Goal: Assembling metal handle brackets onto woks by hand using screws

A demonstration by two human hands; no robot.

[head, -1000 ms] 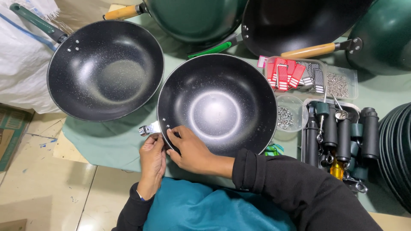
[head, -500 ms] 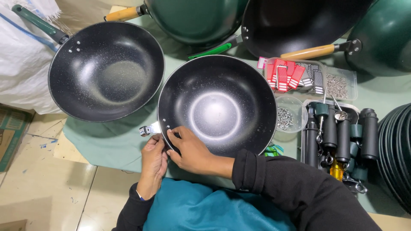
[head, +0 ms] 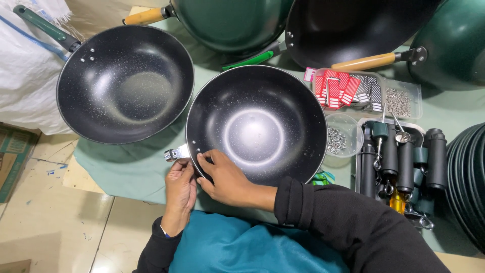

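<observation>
On the green counter (head: 126,167), the left hand (head: 180,186) seemingly pinches the black speckled wok's (head: 256,125) handleless metal bracket (head: 174,153); right hand (head: 226,177) lies flat, fingers spread, on its rim.

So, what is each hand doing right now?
Left hand: holds the silver metal handle bracket.
Right hand: fingers press the black round wok.

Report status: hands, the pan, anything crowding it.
Left hand under the metal bracket. Right hand on black wok rim. Second wok touching alongside; screw cup close right.
</observation>
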